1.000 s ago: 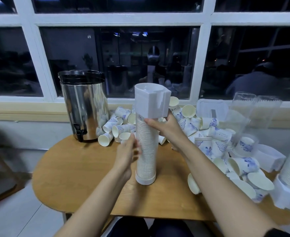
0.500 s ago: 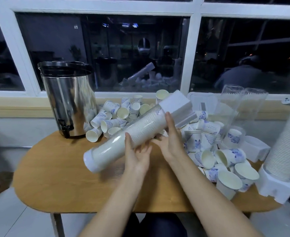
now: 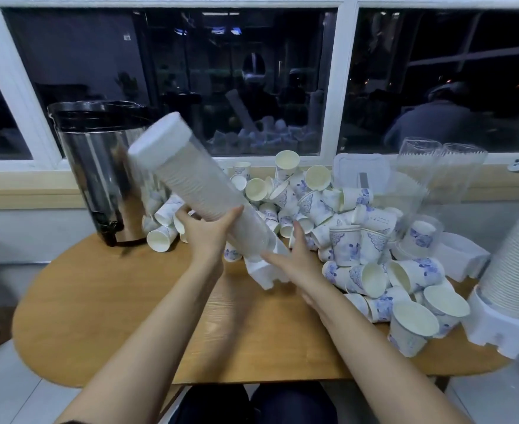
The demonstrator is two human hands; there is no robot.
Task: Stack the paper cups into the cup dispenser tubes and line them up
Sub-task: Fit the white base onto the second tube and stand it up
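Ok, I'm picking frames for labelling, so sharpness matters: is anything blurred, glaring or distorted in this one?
Head view: the cup dispenser tube is smeared by motion blur, worst at its capped end; head view: the loose paper cups look fairly sharp; head view: the dark window mirrors the room, without harsh glare, and its frame bows from wide-angle distortion.

I get a dim, cool-toned picture. Ceiling lamps mirror in the dark window [image 3: 84,71], so the light comes from overhead. Motion blur smears the tube [image 3: 197,191], worst at its cap. The urn [image 3: 99,179] carries bright glints. Soft arm shadows lie on the tabletop [image 3: 99,316]. The window frame bows toward the edges.
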